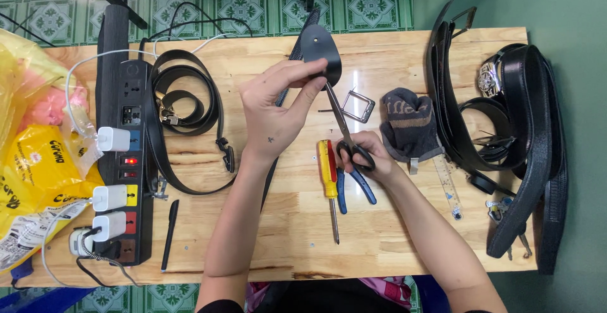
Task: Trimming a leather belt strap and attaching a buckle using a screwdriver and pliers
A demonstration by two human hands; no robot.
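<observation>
Head view looks down on a pale wooden table [404, 54]: the left hand [275, 114] pinches the rounded end of a black leather belt [320, 50], while the right hand [367, 155] grips black-handled scissors [344, 126], blades touching that end. Near them lie a yellow-handled screwdriver [329, 180], blue-handled pliers [351, 186], a square metal buckle [358, 106] and a dark folded cloth [410, 126] just right.

Smooth black leather, bright metal, pale varnished wood.
Matt black leather belt end [320, 50] pinched in left hand [275, 116]; shiny steel scissors [344, 129] gripped in right hand [370, 155]. Glossy yellow-and-red plastic screwdriver [328, 174] near. Polished metal buckle [358, 106]. Dark woven cloth [408, 126] to the right. Light-grained, satin wooden table [392, 224]. Crinkly yellow plastic bags [38, 174] far left.
</observation>
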